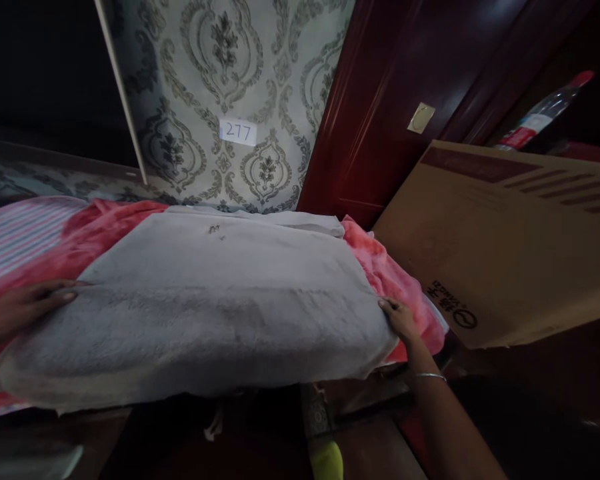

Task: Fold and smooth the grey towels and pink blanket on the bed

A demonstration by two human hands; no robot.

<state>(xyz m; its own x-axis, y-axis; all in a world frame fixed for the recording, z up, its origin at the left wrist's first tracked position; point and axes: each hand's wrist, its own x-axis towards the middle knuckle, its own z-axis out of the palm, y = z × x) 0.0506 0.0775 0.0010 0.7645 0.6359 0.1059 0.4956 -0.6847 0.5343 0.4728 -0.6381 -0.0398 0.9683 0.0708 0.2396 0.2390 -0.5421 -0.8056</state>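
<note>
A wide grey, plush-looking cloth lies partly folded over itself, its paler side showing at the back. My left hand pinches the cloth at the left end of the fold line. At the right end of the same line, my right hand grips the other edge between thumb and fingers; a thin bracelet sits on that wrist. The near edge of the cloth hangs over the front. Beneath it a pink-red blanket shows on both sides, with a striped cloth at the far left.
A big cardboard box stands close on the right, a plastic bottle with a red cap behind it. Patterned wallpaper bears a paper label reading 277. A dark red door is beside it. Something yellow-green shows below.
</note>
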